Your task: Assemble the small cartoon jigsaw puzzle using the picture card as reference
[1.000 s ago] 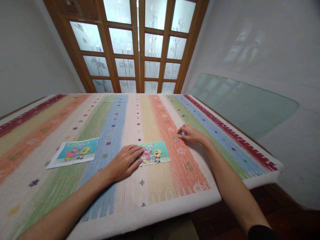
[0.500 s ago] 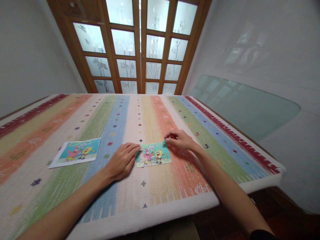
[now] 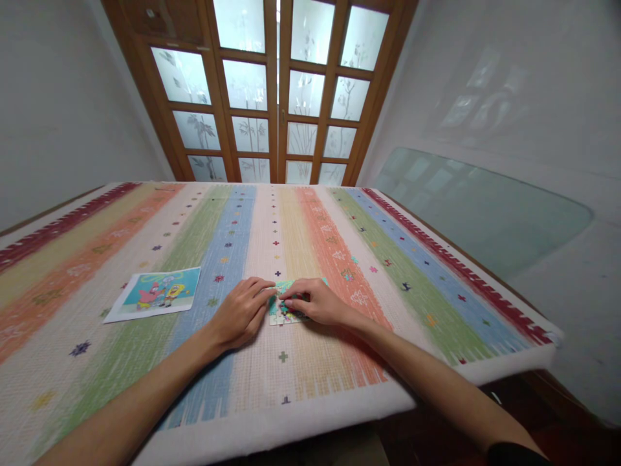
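A small cartoon jigsaw puzzle (image 3: 277, 318) lies on the striped tablecloth (image 3: 339, 362) near the front edge. My right hand (image 3: 314, 303) lies over most of it. Its fingers are curled and pinched together at the puzzle's upper left part, on a small puzzle piece that I can barely see. My left hand (image 3: 241, 313) rests flat on the cloth, with its fingertips touching the puzzle's left edge. To the left lies a printed cartoon picture (image 3: 158, 292) showing the same scene.
The table's front edge runs just below my forearms, and its right edge (image 3: 509, 317) drops to a dark floor. Wooden glass-paned doors (image 3: 272, 90) stand beyond the far end. A glass sheet (image 3: 485, 207) leans on the right wall.
My right hand came from the orange stripe at the right, leftward with a small piece, and now covers the puzzle. My left hand has stayed at the puzzle's left edge.
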The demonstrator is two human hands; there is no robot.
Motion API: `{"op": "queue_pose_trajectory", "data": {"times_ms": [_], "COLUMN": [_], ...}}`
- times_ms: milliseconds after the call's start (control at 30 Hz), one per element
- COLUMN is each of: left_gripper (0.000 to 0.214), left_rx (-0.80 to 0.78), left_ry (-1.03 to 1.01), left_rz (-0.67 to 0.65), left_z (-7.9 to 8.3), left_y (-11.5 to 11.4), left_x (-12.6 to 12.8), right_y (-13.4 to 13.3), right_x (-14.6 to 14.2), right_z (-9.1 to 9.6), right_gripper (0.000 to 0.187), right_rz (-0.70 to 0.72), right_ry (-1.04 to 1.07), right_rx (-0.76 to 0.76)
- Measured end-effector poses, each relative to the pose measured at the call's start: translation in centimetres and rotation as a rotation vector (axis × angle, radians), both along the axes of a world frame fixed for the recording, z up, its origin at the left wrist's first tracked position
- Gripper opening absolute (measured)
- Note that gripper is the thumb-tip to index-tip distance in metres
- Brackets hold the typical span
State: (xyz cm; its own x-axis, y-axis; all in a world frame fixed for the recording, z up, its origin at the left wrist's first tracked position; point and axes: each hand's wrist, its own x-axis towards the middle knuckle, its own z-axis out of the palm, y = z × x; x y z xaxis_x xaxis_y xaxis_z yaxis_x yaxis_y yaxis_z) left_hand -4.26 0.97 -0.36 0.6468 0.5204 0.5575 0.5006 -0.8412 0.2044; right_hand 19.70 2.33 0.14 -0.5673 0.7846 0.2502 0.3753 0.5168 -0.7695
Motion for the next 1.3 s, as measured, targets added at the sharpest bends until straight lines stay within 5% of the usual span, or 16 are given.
{"op": "queue_pose_trajectory", "data": {"times_ms": [700, 1300], "left_gripper": [0.022, 0.011], "left_rx": [0.054, -0.076], "left_ry": [-0.006, -0.085], "left_rz": [0.024, 0.01], "left_z": [-0.2, 0.3], "left_y": [-0.2, -0.4], "left_x": [0.8, 1.2], "right_y": [-0.4, -0.7], "right_x": [-0.8, 0.0], "right_z": [-1.4, -0.5], "right_gripper": [0.017, 0.027], "right_rz": [0.035, 0.09], "right_ry": [-0.077, -0.18], "right_rx": [0.253, 0.38]}}
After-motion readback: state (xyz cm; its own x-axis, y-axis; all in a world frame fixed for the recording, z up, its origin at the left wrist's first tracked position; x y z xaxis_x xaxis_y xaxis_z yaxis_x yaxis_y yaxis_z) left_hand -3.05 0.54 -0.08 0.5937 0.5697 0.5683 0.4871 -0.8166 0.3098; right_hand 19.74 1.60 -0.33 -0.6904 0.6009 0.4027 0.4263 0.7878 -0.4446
